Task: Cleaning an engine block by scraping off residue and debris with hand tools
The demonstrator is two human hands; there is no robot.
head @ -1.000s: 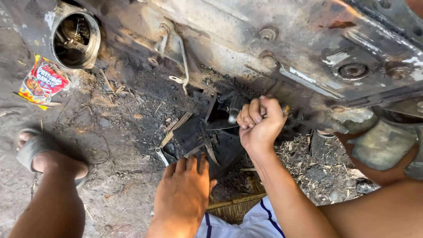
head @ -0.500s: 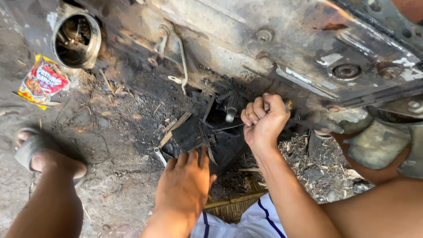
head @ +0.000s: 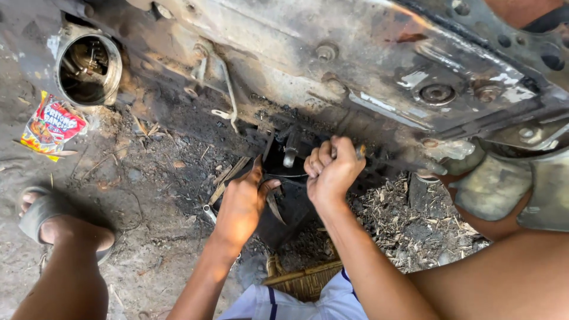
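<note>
Two hands deep under greasy grey metal engine casing [head: 332,71] — right hand [head: 332,172] fisted around thin metal tool handle [head: 359,152], left hand [head: 242,204] pressed on black oily bracket [head: 284,213], fingers together. Risk: slipping off slick metal — knuckles skinned on sharp edges nearby.

We see one package only: a flat, crumpled snack wrapper [head: 52,126] lying on the dirt at the left edge of the frame, in its upper half. It is roughly rectangular, mostly red, with yellow edges, a blue patch and small white areas.
</note>
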